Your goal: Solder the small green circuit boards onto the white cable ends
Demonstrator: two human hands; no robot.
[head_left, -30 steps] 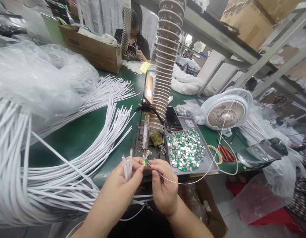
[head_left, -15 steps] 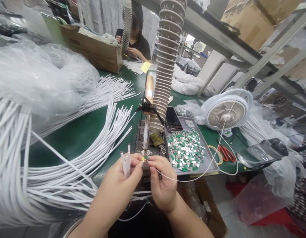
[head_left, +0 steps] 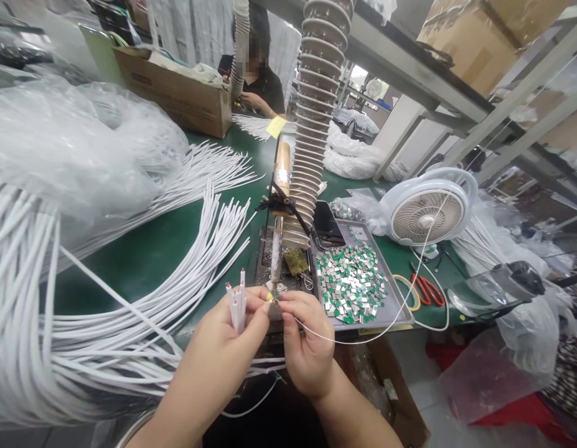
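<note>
The left hand (head_left: 223, 342) is closed around a few white cables (head_left: 237, 309), and their cut ends stand up. The right hand (head_left: 307, 345) pinches a thin white wire (head_left: 358, 339) between finger and thumb. The wire seems to meet a small green piece (head_left: 272, 295), but this is hard to see. Just behind stand a soldering iron (head_left: 276, 255) and a metal tray (head_left: 394, 292) of green-and-silver pieces (head_left: 351, 283).

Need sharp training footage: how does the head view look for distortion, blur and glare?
Head view: strong wide-angle bowing tilts the metal shelving; the left hand and right hand look fairly sharp; light glints off the plastic bag and the metal pieces.
</note>
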